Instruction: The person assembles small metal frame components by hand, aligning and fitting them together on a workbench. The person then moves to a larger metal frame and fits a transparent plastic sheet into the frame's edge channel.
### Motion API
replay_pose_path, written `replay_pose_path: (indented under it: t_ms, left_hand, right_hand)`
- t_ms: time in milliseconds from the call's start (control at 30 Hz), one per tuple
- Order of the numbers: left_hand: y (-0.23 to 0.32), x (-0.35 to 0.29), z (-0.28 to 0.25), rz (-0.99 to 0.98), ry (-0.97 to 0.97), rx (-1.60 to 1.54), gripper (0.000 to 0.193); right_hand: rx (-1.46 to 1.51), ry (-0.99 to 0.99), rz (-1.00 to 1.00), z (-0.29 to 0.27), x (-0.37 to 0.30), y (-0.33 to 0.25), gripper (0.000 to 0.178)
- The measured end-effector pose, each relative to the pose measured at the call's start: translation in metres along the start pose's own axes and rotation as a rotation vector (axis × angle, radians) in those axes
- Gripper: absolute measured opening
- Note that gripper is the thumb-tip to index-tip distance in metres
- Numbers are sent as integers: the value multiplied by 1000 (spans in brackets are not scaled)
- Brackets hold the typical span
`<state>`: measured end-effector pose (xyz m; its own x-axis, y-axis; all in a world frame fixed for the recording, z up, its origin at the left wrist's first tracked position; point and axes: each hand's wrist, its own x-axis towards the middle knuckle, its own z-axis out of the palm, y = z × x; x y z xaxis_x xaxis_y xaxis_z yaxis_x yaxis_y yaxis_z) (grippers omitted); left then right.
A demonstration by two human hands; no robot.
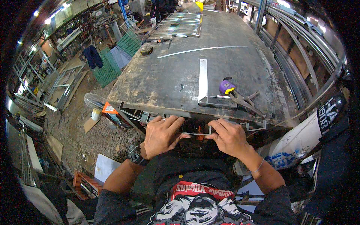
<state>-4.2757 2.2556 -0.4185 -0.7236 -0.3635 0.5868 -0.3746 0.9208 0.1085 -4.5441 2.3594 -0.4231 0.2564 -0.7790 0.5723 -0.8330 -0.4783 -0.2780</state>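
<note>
Left hand (163, 135) and right hand (229, 138) grip a bent metal strip (197, 134); a square (203, 80) and purple tape measure (226, 87) lie on the bench (150, 84).

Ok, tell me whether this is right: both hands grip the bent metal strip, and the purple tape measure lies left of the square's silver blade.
Wrong side: the head view shows the purple tape measure lying right of the square's silver blade. The left hand and right hand do grip the bent metal strip.
</note>
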Motion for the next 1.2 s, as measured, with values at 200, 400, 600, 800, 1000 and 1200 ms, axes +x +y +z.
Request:
replay_pose_path:
  t_ms: [200, 400, 600, 800, 1000, 1200]
  left_hand:
    - [5, 0, -1, -57, 73, 51, 54]
    - [4, -3, 7, -165, 104, 24, 57]
    - [3, -6, 10, -186, 136, 31, 54]
    - [-7, 0, 15, -125, 162, 77, 52]
    - [-33, -8, 8, -216, 153, 54, 53]
    - [-40, -12, 11, -237, 183, 115, 53]
  right_hand:
    - [-27, 88, 21, 1, 5, -6, 37]
    - [-75, 107, 101, 3, 8, -15, 38]
    - [-65, 151, 119, 13, 6, -15, 39]
    - [-142, 64, 50, 8, 11, -4, 65]
    - [-276, -22, 88, -25, 5, 16, 89]
    - [-218, 74, 238, -18, -7, 35, 67]
